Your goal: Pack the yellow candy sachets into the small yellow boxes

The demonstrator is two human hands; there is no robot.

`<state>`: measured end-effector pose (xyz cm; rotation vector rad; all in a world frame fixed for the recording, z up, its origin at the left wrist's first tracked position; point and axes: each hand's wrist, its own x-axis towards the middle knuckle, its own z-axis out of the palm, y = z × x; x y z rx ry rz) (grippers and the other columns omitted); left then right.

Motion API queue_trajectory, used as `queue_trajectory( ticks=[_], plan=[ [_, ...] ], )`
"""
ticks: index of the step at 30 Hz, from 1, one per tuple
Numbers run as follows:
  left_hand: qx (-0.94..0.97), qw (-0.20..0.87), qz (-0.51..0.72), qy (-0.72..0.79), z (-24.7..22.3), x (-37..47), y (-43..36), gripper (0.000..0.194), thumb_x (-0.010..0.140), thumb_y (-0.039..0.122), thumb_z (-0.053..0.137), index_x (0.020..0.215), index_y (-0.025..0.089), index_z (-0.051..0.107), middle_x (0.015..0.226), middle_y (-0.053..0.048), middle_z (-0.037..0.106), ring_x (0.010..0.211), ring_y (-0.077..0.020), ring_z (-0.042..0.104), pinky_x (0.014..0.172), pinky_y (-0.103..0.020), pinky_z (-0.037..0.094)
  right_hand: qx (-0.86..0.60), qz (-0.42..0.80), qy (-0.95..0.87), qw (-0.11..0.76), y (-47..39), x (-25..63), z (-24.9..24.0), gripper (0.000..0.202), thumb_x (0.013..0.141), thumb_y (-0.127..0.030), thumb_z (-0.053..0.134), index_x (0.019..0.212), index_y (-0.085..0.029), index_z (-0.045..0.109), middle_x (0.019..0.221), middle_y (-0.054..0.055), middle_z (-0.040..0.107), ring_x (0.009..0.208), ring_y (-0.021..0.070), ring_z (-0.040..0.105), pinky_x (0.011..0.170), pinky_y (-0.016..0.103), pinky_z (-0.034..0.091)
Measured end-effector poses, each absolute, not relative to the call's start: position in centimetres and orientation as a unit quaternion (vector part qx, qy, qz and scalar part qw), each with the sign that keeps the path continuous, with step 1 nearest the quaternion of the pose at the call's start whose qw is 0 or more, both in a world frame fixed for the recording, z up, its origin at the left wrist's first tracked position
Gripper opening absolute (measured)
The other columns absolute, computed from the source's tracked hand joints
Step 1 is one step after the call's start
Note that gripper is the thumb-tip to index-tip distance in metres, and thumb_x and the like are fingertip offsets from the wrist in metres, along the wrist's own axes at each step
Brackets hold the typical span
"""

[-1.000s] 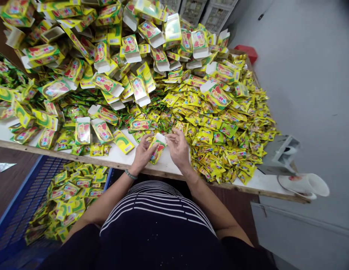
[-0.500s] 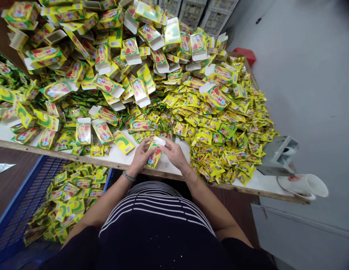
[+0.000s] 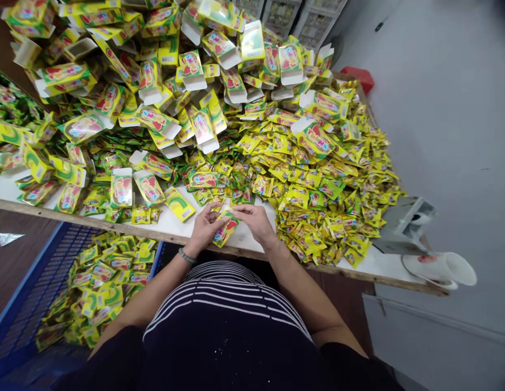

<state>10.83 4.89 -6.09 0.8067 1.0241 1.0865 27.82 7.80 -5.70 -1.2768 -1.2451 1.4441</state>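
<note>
A small yellow-green printed box (image 3: 225, 232) is held between both hands over the table's front edge. My left hand (image 3: 205, 227) grips its left side, thumb on the printed face. At its top end, the fingers of my right hand (image 3: 252, 220) pinch the white flap, which is mostly covered. Just left of my hands a yellow box (image 3: 179, 205) lies on the white tabletop. Beyond are two boxes with white flaps, one upright-looking (image 3: 121, 188) and one tilted (image 3: 149, 188). Small yellow packets (image 3: 313, 195) are heaped to the right of my right hand.
Many open boxes (image 3: 155, 81) are piled across the back of the table. Below its front edge at the left, a blue crate (image 3: 26, 309) holds filled-looking boxes. A grey metal device (image 3: 403, 222) and a white cup-like container (image 3: 448, 267) occupy the right end.
The white flap of the held box, plainly visible before, is now mostly folded down under my right fingers. My right hand has shifted slightly over the box's top end.
</note>
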Motion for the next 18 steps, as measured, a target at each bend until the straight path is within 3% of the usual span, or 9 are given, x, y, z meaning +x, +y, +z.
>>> queue_trajectory(
  ticks=[5,8,11,14,18],
  plan=[
    [0.357,0.656,0.485,0.455,-5.9,10.8,4.7,0.059,0.067,0.044,0.084,0.115,0.017,0.062,0.072,0.001,0.071,0.065,-0.0135,0.065,0.064,-0.024,0.050,-0.480,0.573,-0.554,0.368,7.3,28.7,-4.7,0.024,0.075,-0.041,0.075,0.089,-0.022,0.081,0.097,0.005,0.078,0.097,0.0246,0.070,0.095,0.041,0.053],
    [0.342,0.651,0.498,0.460,-5.6,10.8,4.6,0.058,0.067,0.046,0.083,0.112,0.017,0.062,0.067,0.003,0.068,0.058,-0.0105,0.060,0.057,-0.021,0.046,-0.482,0.551,-0.554,0.397,5.2,27.7,-4.3,0.029,0.085,-0.041,0.064,0.101,-0.023,0.079,0.107,0.005,0.077,0.110,0.0256,0.068,0.102,0.043,0.050],
    [0.332,0.657,0.499,0.458,-5.6,10.9,4.7,0.061,0.066,0.047,0.084,0.114,0.017,0.061,0.064,0.004,0.066,0.055,-0.0097,0.058,0.055,-0.021,0.044,-0.518,0.453,-0.578,0.439,3.1,26.0,-4.4,0.035,0.090,-0.039,0.058,0.117,-0.023,0.073,0.123,0.007,0.071,0.122,0.0252,0.062,0.110,0.043,0.045],
    [0.318,0.668,0.502,0.448,-5.5,11.3,4.9,0.064,0.065,0.047,0.084,0.116,0.018,0.058,0.065,0.004,0.066,0.056,-0.0103,0.058,0.056,-0.021,0.045,-0.515,0.409,-0.599,0.457,2.0,24.7,-4.3,0.039,0.093,-0.038,0.054,0.126,-0.023,0.067,0.130,0.009,0.067,0.124,0.0244,0.060,0.111,0.041,0.044],
    [0.347,0.642,0.497,0.470,-4.0,8.9,4.6,0.062,0.068,0.049,0.081,0.118,0.019,0.059,0.062,0.005,0.062,0.052,-0.0095,0.054,0.053,-0.020,0.043,-0.475,0.409,-0.646,0.436,2.0,23.7,-3.9,0.044,0.097,-0.037,0.049,0.138,-0.024,0.058,0.141,0.009,0.060,0.132,0.0242,0.054,0.114,0.042,0.040]
  ],
)
